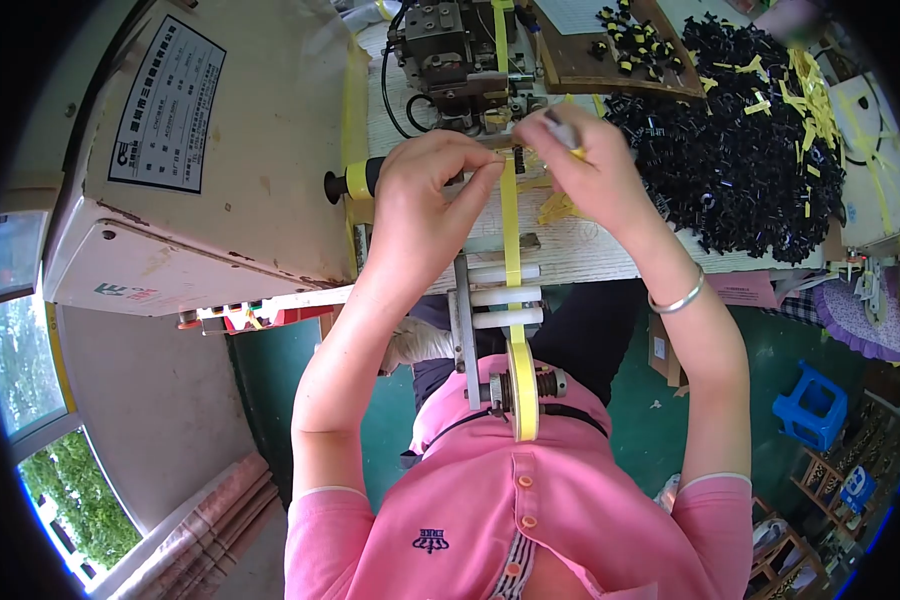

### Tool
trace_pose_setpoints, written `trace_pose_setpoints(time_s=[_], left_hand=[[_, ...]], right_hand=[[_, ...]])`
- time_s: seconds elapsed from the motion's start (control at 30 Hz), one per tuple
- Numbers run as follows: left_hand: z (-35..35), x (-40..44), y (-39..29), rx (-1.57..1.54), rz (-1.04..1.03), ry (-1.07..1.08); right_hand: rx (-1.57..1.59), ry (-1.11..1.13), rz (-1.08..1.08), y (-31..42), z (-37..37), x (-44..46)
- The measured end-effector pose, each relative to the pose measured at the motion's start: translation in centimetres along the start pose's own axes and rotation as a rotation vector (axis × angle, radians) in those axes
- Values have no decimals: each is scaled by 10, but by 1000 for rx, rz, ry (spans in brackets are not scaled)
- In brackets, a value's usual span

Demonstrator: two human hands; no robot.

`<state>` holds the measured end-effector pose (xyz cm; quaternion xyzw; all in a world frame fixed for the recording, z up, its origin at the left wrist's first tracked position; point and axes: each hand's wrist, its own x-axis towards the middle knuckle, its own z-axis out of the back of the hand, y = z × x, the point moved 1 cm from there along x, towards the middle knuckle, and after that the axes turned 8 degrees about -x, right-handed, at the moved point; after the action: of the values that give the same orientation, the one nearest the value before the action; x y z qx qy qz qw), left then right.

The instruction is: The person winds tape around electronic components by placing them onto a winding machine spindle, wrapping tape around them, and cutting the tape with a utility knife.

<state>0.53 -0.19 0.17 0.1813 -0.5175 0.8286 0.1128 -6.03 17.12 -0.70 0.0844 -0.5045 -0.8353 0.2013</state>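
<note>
A yellow tape runs from a reel at my waist, over white rollers, up to a small metal machine. My left hand pinches thumb and forefinger together at the tape's left edge, just below the machine. Just right of the tape, my right hand is closed around a small tool with grey and yellow parts; the fingers hide most of it. Small black bits lie beside the tape between the hands. Loose yellow strips rest on the bench under my right wrist.
A big heap of small black parts with yellow scraps covers the right of the bench. Behind it sits a brown tray with black-and-yellow pieces. A large beige machine housing stands close on the left. A blue stool is on the green floor.
</note>
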Motion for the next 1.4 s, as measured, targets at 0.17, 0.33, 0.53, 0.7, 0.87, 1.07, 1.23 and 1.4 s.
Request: trace_pose_setpoints(time_s=[0.17,0.33,0.53,0.7,0.87,1.07,1.23,1.4], left_hand=[[2,0,-4,101,2,76],[-1,-1,-4,69,-47,-12],[-4,2,-2,-51,-12,-49],[-5,16,-9,25,-45,73],[-8,15,-5,83,-88,103],[-12,20,-8,20,-66,88],[-8,17,-3,142,-65,107],[-10,16,-1,107,-74,97]], right_hand=[[-60,-195,447,23,-2,-11],[-99,-125,432,22,-11,-10],[23,-128,351,18,-10,-13],[191,-138,257,9,-5,-12],[284,-149,142,3,-2,-14],[238,-151,196,6,-4,-14],[289,-223,93,-9,-5,-15],[308,-206,51,-8,-2,-21]])
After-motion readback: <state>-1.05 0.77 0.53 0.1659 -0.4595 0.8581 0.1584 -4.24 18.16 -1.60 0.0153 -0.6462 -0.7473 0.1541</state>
